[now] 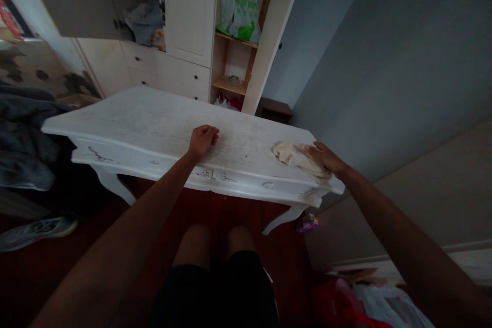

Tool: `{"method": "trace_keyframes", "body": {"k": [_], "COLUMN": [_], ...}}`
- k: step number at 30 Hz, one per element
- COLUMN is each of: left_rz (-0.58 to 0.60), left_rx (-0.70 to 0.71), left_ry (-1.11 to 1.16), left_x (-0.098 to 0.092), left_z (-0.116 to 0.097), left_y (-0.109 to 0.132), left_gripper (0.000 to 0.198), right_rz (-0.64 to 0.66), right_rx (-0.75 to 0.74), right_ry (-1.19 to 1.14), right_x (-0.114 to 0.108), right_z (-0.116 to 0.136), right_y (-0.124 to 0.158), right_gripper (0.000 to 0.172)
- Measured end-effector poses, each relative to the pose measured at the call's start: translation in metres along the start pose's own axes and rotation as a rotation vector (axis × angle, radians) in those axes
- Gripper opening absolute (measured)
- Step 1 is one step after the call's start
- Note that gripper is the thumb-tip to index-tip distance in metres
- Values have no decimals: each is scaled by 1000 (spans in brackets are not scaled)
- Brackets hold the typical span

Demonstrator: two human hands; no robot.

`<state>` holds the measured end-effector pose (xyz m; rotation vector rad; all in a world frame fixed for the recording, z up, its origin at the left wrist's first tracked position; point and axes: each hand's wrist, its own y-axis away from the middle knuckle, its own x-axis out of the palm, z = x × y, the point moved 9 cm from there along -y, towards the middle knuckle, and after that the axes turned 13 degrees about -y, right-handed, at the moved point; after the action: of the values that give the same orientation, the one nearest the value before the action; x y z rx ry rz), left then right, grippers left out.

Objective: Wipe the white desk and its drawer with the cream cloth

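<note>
A white table [146, 123] with carved drawer fronts stands in front of me. My left hand [202, 139] rests on its top near the front edge, fingers curled under with nothing visible in them. Over at the table's right end, my right hand [325, 158] presses down on a crumpled cream cloth [294, 156] that lies on the top. The fingers lie over the cloth, gripping its near edge.
A white wardrobe [184, 15] stands behind the table, with plastic bags [242, 7] on its open shelves. Dark clothes [23, 133] are heaped at the left, a shoe [36, 230] on the red floor below. Bags [369, 302] lie at lower right. A grey wall is on the right.
</note>
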<state>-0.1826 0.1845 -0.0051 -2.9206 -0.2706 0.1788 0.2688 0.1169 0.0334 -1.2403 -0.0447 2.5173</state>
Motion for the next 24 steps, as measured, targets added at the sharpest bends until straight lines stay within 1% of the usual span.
{"method": "trace_keyframes", "body": {"k": [1, 2, 3, 4, 5, 7, 9, 11, 13, 14, 15, 17, 19, 21, 24], "left_rz": [-20, -41, -59, -73, -81, -84, -80, -77, -72, -68, -64, -57, -58, -63, -72], "left_rx": [-1, -2, -4, -6, -7, -6, -1, -2, -13, -16, -15, -5, 1, -7, -20], "left_ry": [6, 10, 11, 10, 7, 3, 4, 7, 10, 11, 13, 16, 14, 8, 2], "left_x": [-2, -4, -6, -7, -8, -8, -8, -7, -7, -7, -6, -6, -7, -7, -7], "left_z": [1, 2, 2, 3, 4, 4, 2, 2, 3, 3, 4, 4, 4, 4, 3], "left_y": [0, -1, -1, -2, -2, -2, -1, -1, -1, -1, -2, -2, -2, -1, 0], "left_gripper": [15, 15, 15, 15, 15, 14, 14, 15, 15, 15, 15, 16, 16, 15, 15], "right_rz": [87, 144, 189, 190, 177, 127, 78, 30, 18, 3, 4, 66, 116, 133, 101], "right_rx": [-11, -25, -36, -21, -2, 16, -30, -141, -306, -410, -520, -699, -799, -880, -902], "right_ry": [-10, 1, 31, 84, 133, 198, 201, 173, 113, 80, 52, 37, 77, 115, 126], "right_x": [17, 30, 42, 48, 52, 53, 52, 54, 63, 68, 76, 101, 128, 153, 184], "right_z": [11, 21, 29, 34, 37, 44, 57, 74, 93, 104, 114, 127, 132, 134, 136], "right_y": [2, 4, 6, 8, 9, 15, 28, 51, 85, 105, 127, 167, 194, 207, 203], "right_gripper": [68, 73, 78, 80, 79, 69, 57, 51, 45, 46, 46, 45, 46, 48, 53]}}
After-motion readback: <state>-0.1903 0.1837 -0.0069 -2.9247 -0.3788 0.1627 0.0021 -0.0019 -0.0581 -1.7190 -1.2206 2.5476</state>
